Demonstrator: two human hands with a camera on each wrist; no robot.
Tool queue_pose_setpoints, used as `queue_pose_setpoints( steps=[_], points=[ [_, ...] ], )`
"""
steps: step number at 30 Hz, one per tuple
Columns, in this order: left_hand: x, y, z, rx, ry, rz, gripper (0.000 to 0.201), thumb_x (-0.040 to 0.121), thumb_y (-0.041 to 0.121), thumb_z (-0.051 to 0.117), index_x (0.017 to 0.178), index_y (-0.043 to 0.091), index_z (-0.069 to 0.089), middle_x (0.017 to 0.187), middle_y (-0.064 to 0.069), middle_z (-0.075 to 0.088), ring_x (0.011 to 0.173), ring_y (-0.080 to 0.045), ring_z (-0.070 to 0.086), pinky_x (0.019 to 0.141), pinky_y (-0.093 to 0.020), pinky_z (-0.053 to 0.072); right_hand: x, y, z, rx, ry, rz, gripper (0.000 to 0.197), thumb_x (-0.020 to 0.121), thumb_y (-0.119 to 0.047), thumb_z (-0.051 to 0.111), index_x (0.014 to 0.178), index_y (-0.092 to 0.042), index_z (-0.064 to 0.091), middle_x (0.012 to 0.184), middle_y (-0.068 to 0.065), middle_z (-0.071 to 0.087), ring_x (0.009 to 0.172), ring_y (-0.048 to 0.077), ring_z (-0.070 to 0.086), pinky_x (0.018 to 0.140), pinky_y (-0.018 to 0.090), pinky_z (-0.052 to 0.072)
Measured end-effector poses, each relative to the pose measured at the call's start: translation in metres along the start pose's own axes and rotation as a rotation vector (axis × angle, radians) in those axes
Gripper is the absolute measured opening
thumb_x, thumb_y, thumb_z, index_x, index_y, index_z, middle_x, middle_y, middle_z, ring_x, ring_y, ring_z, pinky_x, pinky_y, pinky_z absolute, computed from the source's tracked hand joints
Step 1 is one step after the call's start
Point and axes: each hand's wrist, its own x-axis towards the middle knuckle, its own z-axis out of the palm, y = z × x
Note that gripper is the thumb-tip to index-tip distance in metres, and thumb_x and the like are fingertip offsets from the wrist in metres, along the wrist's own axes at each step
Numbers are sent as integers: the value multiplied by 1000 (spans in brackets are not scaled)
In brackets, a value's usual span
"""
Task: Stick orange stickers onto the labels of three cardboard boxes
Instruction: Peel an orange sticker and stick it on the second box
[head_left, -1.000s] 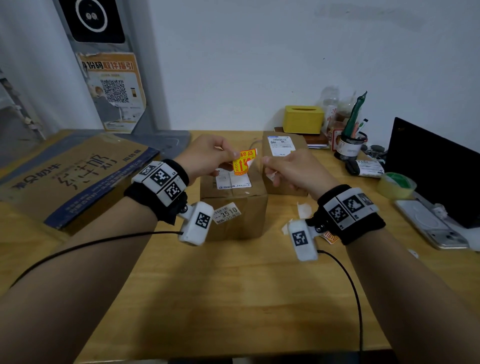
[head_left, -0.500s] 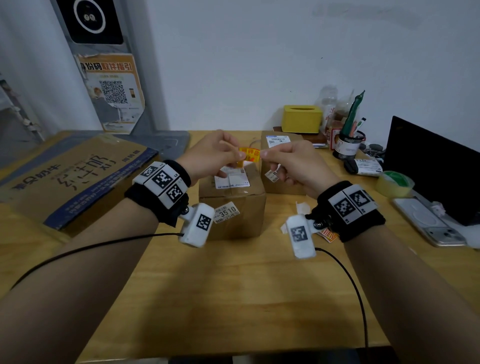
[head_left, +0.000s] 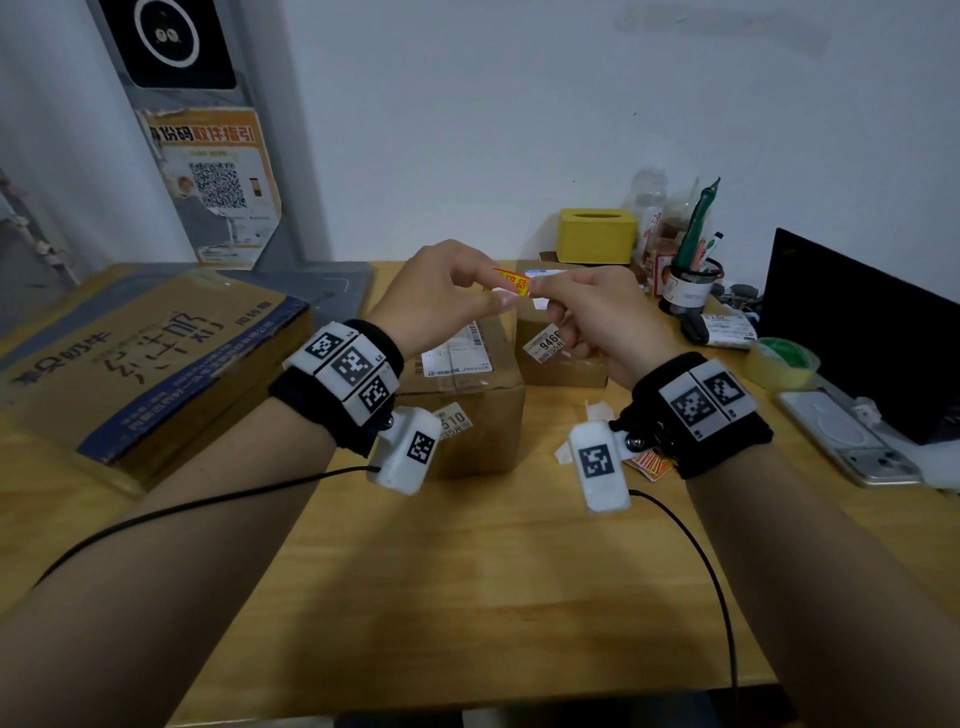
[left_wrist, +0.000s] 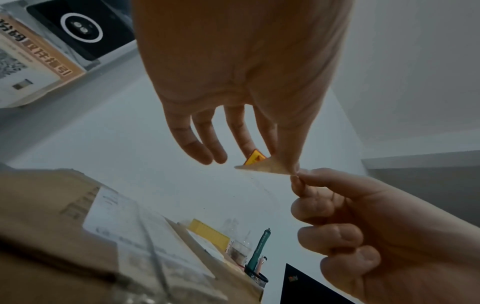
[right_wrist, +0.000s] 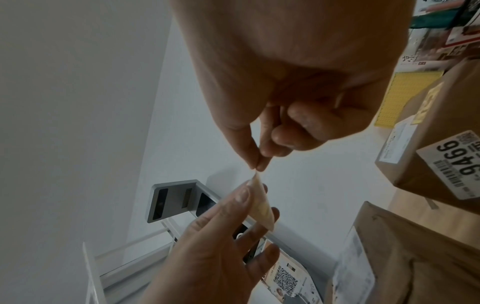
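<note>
**Orange sticker pinched between both hands above the boxes**

Orange sticker (head_left: 511, 282) held in the air over the near cardboard box (head_left: 467, 395), pinched at its left end by left hand (head_left: 441, 301) thumb and fingertips, remaining fingers loosely extended. Pale backing (left_wrist: 265, 167) pinched at one corner by right hand (head_left: 597, 317) thumb and forefinger, other fingers curled in.

Wooden table (head_left: 493, 571) below, white wall beyond. Second cardboard box (head_left: 563, 358) just behind, right of the first; large flattened carton (head_left: 140, 358) at far left. Yellow box (head_left: 597, 234), pen cup (head_left: 693, 286), tape roll (head_left: 784, 361), phone (head_left: 852, 441) and dark screen (head_left: 872, 332) to the right.

Third box not made out. Sticker print mostly hidden by fingers.

Compared with half a second ago, hands raised slightly, sticker flatter and closer to level.
</note>
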Motion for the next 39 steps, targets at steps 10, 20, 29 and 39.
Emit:
queue_pose_setpoints(
  steps=[10, 20, 29, 39],
  points=[
    [3, -1, 3, -118, -7, -20, 7, 85, 22, 78, 81, 28, 78, 97, 15, 70, 86, 4, 65, 85, -24, 53, -5, 0, -2, -1, -50, -28, 13, 89, -27, 76, 78, -19, 75, 59, -2, 55, 43, 12, 43, 42, 22, 29],
    [4, -3, 3, -143, -25, -71, 4, 88, 21, 75, 88, 21, 79, 101, 12, 72, 78, 10, 65, 69, -13, 47, -6, 2, -2, -41, -71, -65, 11, 94, -24, 72, 84, -21, 76, 61, -1, 55, 43, 10, 44, 38, 19, 31],
    [4, -2, 1, -171, 4, -74, 5, 86, 23, 77, 89, 20, 80, 98, 6, 76, 80, 1, 67, 72, -18, 48, -8, -2, 0, -45, -52, -84, 13, 89, -27, 75, 80, -17, 77, 56, -3, 55, 41, 13, 45, 39, 20, 32],
    [3, 1, 1, -164, -6, -54, 6, 87, 20, 76, 91, 20, 80, 94, 5, 76, 74, 9, 65, 63, -8, 46, -7, -5, 0, -31, -46, -41, 14, 87, -24, 75, 80, -13, 75, 58, 1, 56, 42, 14, 44, 42, 24, 30]
  ],
)
